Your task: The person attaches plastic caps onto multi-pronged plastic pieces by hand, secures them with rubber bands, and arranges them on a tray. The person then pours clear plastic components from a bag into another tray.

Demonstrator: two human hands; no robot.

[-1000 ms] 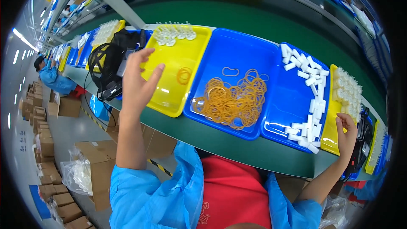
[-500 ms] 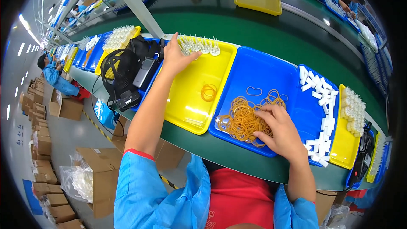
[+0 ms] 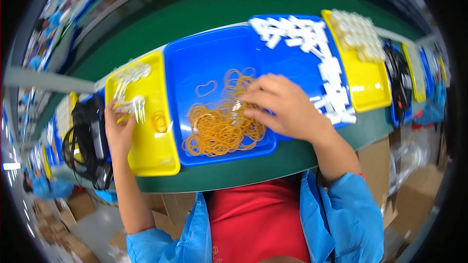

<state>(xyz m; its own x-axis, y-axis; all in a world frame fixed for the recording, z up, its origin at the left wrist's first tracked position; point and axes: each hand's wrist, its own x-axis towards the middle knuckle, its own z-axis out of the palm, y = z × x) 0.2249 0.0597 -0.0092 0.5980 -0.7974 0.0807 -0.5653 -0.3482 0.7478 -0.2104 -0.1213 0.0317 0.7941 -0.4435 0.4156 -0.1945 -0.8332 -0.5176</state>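
Head view: your half-open left hand is at white pronged plastic pieces, your loosely curled right hand at amber rubber bands in the blue plastic tray; any hold unclear. Tease bands apart singly.

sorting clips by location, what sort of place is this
Probably a factory assembly line: trays of small parts along a green bench, a co-worker in blue further along, cardboard boxes on the floor.
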